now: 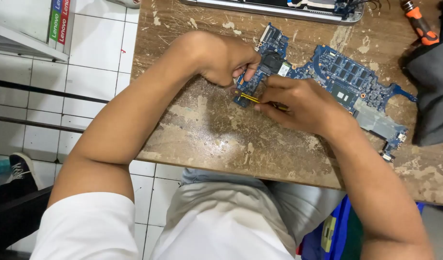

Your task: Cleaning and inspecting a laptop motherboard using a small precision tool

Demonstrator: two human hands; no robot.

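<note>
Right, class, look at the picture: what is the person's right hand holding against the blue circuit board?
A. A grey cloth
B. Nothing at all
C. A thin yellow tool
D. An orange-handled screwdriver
C: the right hand pinches a thin yellow tool whose tip rests on the near end of the blue circuit board, while the left hand steadies that board.

You wear a white short-sleeved shirt, its sleeve at 7 o'clock, and what seem to be pale grey trousers at 6 o'clock; forearms and hands bare.
</note>
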